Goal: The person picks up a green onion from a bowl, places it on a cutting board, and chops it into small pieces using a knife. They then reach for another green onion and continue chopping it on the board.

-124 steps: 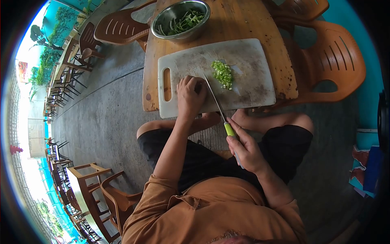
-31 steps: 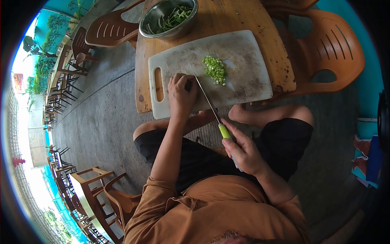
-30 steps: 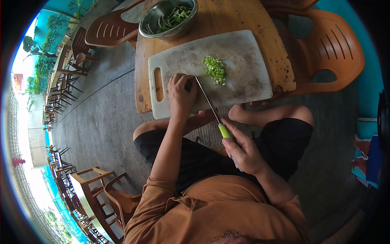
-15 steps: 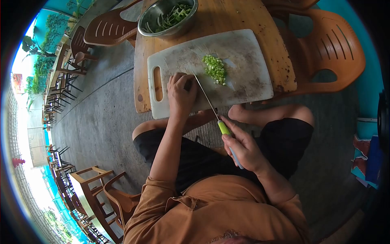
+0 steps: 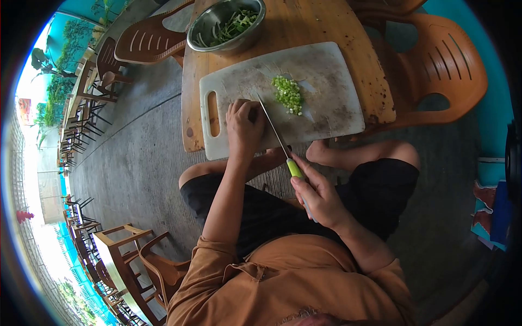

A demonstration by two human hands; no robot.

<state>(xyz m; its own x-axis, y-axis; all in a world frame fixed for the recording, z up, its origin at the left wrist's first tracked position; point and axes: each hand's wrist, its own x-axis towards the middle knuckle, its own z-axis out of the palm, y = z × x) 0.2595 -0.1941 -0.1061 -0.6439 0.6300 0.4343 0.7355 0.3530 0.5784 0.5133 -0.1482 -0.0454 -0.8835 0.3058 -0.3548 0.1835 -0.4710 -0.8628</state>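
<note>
A worn white cutting board (image 5: 331, 108) lies on the wooden table's near end. My left hand (image 5: 244, 126) presses on it near the handle slot, fingers curled and closed; whatever they grip is hidden beneath them. In my right hand (image 5: 322, 200) is a knife (image 5: 294, 167) with a green and pale blue handle. Its blade points away from me, the tip on or just over the board beside my left fingers; contact cannot be made out. To the right of the blade sits a small heap of chopped spring onion (image 5: 288, 95).
A metal bowl (image 5: 253, 33) of cut greens stands behind the board on the wooden table (image 5: 304, 22). Orange plastic chairs flank the table, one at the right (image 5: 448, 65) and another at the left (image 5: 149, 41). My crossed legs are under the near edge.
My right hand and the knife handle have shifted slightly left. The blade stays close beside my left hand, which keeps its place on the board. The view has moved a little.
</note>
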